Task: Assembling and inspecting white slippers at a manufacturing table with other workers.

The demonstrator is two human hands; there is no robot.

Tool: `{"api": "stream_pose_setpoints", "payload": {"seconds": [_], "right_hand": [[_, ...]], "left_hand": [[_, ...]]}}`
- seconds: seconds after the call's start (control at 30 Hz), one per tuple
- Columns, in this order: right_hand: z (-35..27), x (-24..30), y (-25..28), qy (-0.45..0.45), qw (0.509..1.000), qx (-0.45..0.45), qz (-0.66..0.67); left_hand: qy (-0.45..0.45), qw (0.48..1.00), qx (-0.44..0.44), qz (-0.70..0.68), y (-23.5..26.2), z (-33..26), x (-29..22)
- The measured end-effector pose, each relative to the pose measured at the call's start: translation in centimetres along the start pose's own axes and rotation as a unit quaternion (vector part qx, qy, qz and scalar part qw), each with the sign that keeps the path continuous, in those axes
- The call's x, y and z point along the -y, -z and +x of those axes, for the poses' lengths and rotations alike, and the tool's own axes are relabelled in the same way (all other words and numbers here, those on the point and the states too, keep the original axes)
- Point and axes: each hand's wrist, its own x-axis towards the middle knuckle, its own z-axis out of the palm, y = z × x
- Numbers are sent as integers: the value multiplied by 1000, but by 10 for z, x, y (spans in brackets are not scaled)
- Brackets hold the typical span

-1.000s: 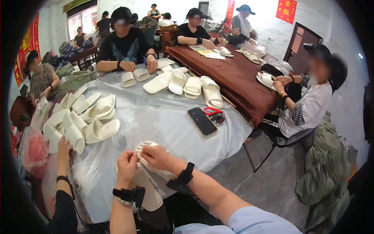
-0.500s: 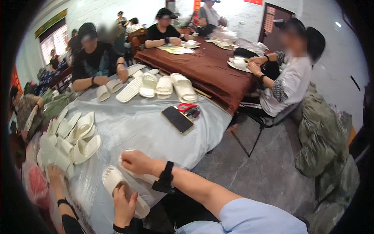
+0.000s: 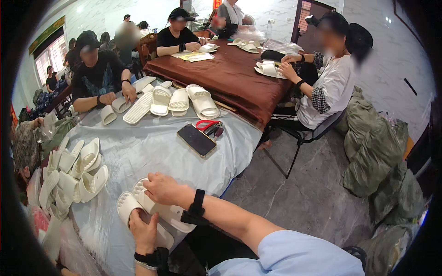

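Counter (image 3: 152, 152), covered in a pale grey plastic sheet, is the landmark; everything below is placed against it.

Behind the counter's far right edge: a second table with a brown cloth (image 3: 230, 76), other people seated round it handling more white slippers. Right of the counter, on the floor: olive-green sacks (image 3: 373, 152), stuffed full, contents hidden.

On the counter's far end: a row of white slippers (image 3: 182, 101) lying flat, just in front of a seated person in black. On its left edge: a loose pile of white slippers (image 3: 76, 177), some on their sides. Mid-counter, toward the right edge: a black phone (image 3: 197, 140) with a red-handled tool (image 3: 208, 125) just beside it.

At the counter's near edge: a pair of white slippers (image 3: 154, 214), side by side, soles on the sheet. Right hand (image 3: 163, 188) lies on top of the right-side slipper, fingers curled down over its strap end, pressing rather than pinching. Left hand (image 3: 143, 230) grips the near slipper from below, thumb over the upper; fingers closed round it.

Handling judgement: moulded foam-type slippers, likely light, soft and springy, not fragile, matte so not slippery, though the plastic sheet lets them slide. Best taken by the strap band or pinched across the sole edge.

No open containers on the counter.
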Motion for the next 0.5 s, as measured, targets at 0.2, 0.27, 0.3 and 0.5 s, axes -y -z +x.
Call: {"api": "stream_pose_setpoints", "payload": {"seconds": [0.2, 0.27, 0.3, 0.5], "right_hand": [[-16, -12, 18, 24, 999, 31, 33], [-13, -14, 47, 20, 994, 101, -30], [-6, -14, 56, -4, 989, 137, -54], [19, -85, 149, -104, 950, 194, -222]], "left_hand": [[-2, 998, -54, 27, -9, 11, 6], [14, 998, -68, -8, -10, 7, 7], [22, 995, -81, -44, -8, 5, 9], [76, 986, -7, -149, 19, -1, -15]]}}
